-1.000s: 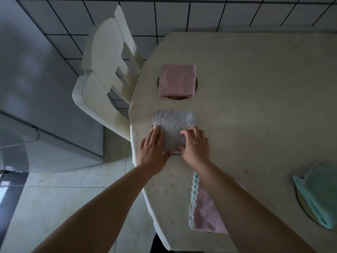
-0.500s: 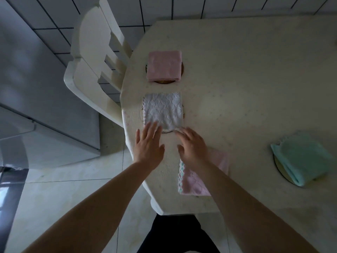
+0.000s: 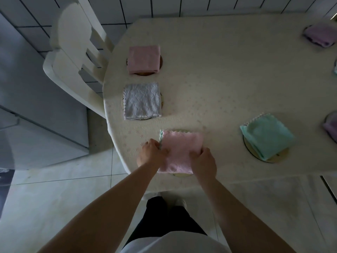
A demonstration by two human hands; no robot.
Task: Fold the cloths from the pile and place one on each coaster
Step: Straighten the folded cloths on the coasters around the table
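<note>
The left hand [image 3: 152, 152] gripped the left edge of a folded pink cloth [image 3: 179, 152] with curled fingers, and the right hand [image 3: 204, 161] held its right side the same way, thumb tucked against the fabric. That pink cloth, trimmed with a teal scalloped border on its left edge, lay at the near edge of the table [image 3: 228, 79], over a coaster [image 3: 179, 174] that peeked out beneath its near side. Farther along the table's left side sat a folded white lace-textured cloth [image 3: 142, 101] on its own coaster, and beyond it a second folded pink cloth [image 3: 144, 59] on a brown coaster [image 3: 145, 73]. To the right, a folded teal cloth [image 3: 267, 137] covered another coaster [image 3: 268, 158]. A purple cloth [image 3: 320, 34] lay at the far right corner. A white chair [image 3: 73, 50] stood by the table's left side.
</note>
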